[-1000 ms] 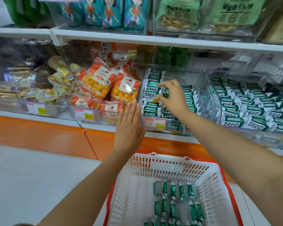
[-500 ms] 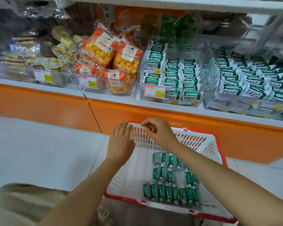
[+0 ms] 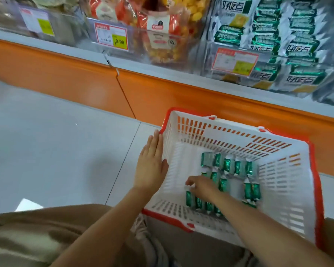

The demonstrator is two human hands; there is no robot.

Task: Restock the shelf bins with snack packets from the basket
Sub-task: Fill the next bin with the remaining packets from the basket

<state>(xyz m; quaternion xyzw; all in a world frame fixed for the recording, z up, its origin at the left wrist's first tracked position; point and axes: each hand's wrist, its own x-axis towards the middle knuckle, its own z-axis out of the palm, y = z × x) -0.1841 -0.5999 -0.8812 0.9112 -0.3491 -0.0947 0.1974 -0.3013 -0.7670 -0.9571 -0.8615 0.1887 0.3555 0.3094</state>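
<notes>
The shelf bin (image 3: 289, 45) sits above and beyond both hands. The basket (image 3: 229, 139) is likely being steadied by the left hand (image 3: 150, 168), which lies flat against its outer wall with the fingers straight. The right hand (image 3: 202, 186), at the rim half a second ago, now curls over the snack packets (image 3: 227, 164) inside. A pinch cannot be confirmed.

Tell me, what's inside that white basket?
Small green snack packets lie on the basket floor, and the right hand reaches among them. Its forearm covers some packets.
</notes>
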